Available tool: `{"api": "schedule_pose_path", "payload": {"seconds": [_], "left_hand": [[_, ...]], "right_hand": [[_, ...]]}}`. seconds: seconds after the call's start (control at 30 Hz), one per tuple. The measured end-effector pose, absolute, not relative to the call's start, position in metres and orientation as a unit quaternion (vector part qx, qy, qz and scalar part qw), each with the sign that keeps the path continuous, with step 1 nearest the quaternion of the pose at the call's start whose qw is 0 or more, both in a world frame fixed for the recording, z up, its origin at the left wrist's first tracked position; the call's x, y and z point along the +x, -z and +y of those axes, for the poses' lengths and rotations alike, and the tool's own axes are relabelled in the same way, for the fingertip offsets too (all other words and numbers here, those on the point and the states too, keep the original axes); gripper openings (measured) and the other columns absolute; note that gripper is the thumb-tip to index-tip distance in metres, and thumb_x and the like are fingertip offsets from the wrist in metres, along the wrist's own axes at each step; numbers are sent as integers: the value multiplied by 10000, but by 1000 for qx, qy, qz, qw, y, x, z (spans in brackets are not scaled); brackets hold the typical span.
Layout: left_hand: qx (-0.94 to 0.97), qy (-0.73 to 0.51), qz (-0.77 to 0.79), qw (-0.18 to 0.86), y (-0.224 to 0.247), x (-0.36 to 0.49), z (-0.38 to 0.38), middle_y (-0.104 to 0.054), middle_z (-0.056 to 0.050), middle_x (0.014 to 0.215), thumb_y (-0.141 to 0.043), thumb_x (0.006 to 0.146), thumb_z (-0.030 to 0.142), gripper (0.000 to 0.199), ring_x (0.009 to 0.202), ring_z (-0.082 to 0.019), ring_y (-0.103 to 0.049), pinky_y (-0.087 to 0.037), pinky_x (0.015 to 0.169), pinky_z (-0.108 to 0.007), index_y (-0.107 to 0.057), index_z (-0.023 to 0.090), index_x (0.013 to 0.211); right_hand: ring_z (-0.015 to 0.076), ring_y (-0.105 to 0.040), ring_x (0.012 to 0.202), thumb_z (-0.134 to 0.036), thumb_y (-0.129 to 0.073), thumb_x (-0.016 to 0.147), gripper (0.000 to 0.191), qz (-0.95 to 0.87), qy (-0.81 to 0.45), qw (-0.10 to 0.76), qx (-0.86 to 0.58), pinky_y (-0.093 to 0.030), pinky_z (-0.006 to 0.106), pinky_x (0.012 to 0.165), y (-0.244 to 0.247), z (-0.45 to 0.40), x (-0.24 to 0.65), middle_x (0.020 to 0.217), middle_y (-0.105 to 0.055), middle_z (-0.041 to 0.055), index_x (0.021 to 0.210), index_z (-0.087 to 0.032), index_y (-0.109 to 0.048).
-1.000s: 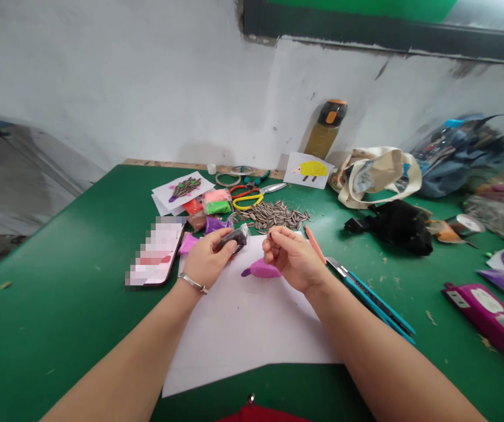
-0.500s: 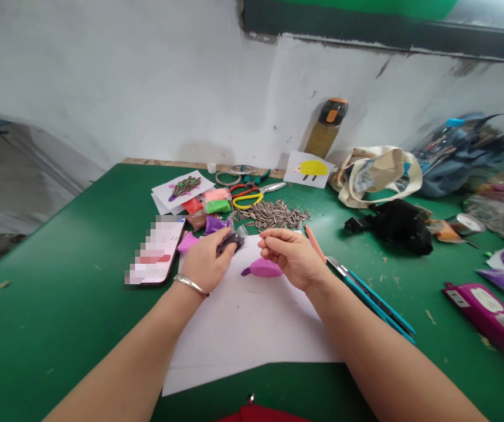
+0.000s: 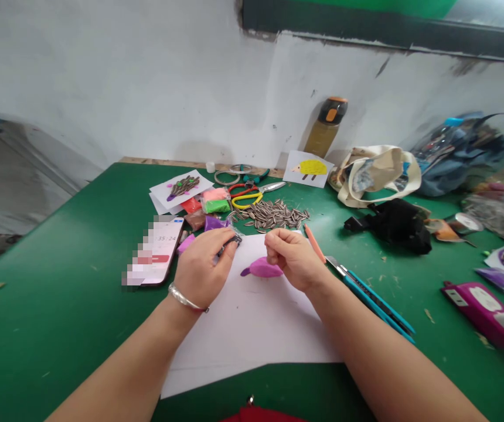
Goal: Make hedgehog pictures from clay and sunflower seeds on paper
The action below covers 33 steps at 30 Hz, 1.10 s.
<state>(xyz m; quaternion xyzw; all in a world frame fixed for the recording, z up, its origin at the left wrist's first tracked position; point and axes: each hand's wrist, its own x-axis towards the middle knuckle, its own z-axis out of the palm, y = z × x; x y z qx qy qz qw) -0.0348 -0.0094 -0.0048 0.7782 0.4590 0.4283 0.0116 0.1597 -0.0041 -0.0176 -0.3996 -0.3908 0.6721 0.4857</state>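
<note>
My left hand [image 3: 203, 261] is closed around a small clear bag of black clay [image 3: 231, 243], whose end sticks out past the thumb and fingers. To its right, my right hand [image 3: 289, 255] is held in a pinch; whatever may be between the fingertips is too small to make out. Partly behind that hand, a flat pink clay shape [image 3: 263, 268] with a purple tip lies on the white paper [image 3: 252, 328]. Purple clay in a bag [image 3: 215, 223] and a pink clay lump [image 3: 185, 244] sit beside my left hand.
Sunflower seeds [image 3: 278, 215] are heaped behind the paper, near yellow-handled scissors [image 3: 247, 201]. A phone [image 3: 157, 252] lies at left. Blue utility knives [image 3: 373, 299] are at right. Finished seed hedgehog card [image 3: 180, 189], yellow hedgehog card [image 3: 308, 169], bottle [image 3: 324, 126] and cloth bag [image 3: 377, 176] stand behind.
My left hand has turned further over the bag of black clay, so less of it shows. The right hand's fingers have curled in more tightly and shifted slightly right.
</note>
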Motion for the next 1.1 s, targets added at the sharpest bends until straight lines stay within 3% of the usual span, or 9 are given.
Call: {"api": "schedule_pose_path", "payload": {"seconds": [0.2, 0.4, 0.53, 0.63, 0.73, 0.83, 0.93, 1.1], "left_hand": [[774, -430, 460, 58, 3, -30, -14, -727, -67, 948, -552, 873, 225, 191, 881, -192, -673, -532, 850, -319, -696, 139, 964], [784, -413, 454, 89, 3, -28, -15, -732, -52, 907, -540, 874, 216, 182, 841, -180, -675, -534, 798, -295, -701, 145, 923], [782, -407, 461, 103, 3, -28, -14, -733, -45, 901, -536, 873, 219, 184, 839, -180, -676, -531, 785, -289, -703, 150, 909], [782, -397, 467, 113, 3, -27, -14, -735, -38, 899, -531, 872, 222, 185, 838, -181, -678, -530, 780, -293, -704, 162, 900], [783, -388, 470, 121, 3, -27, -13, -737, -34, 897, -524, 869, 224, 190, 834, -181, -679, -530, 777, -293, -704, 167, 898], [784, -385, 470, 128, 3, -27, -13, -737, -29, 886, -516, 867, 227, 196, 818, -180, -680, -529, 765, -293, -703, 174, 888], [782, -382, 473, 133, 3, -27, -13, -736, -25, 876, -507, 870, 237, 204, 805, -180, -677, -527, 747, -295, -702, 180, 873], [781, -372, 479, 148, 4, -27, -13, -735, -24, 879, -498, 875, 253, 212, 807, -179, -673, -522, 745, -301, -699, 186, 864]], "right_hand": [[65, -385, 448, -471, -617, 809, 345, -372, -676, 472, -426, -263, 217, 454, 15, -3, 160, 502, -478, -42, 656, -163, -583], [82, -523, 556, -309, -731, 733, 175, -385, -681, 483, -393, -397, 221, 555, 14, -4, 161, 636, -600, -15, 740, -164, -634], [91, -557, 578, -365, -694, 766, 209, -361, -687, 484, -403, -435, 232, 581, 14, -3, 160, 702, -640, 11, 788, -161, -659], [80, -513, 501, -444, -639, 799, 297, -356, -684, 486, -412, -385, 214, 498, 15, -2, 160, 604, -602, 1, 735, -154, -648], [59, -456, 452, -409, -669, 782, 280, -369, -672, 490, -415, -343, 199, 458, 15, -2, 161, 526, -550, -27, 676, -153, -625], [78, -552, 546, -310, -733, 727, 174, -375, -677, 482, -410, -430, 212, 547, 14, -3, 161, 650, -641, -1, 757, -159, -652], [125, -639, 675, -302, -728, 726, 211, -362, -688, 476, -411, -499, 278, 684, 14, -4, 160, 811, -704, 48, 873, -164, -666], [146, -667, 719, -282, -721, 725, 252, -375, -677, 474, -421, -514, 314, 736, 13, -4, 158, 844, -718, 51, 933, -184, -620]]}}
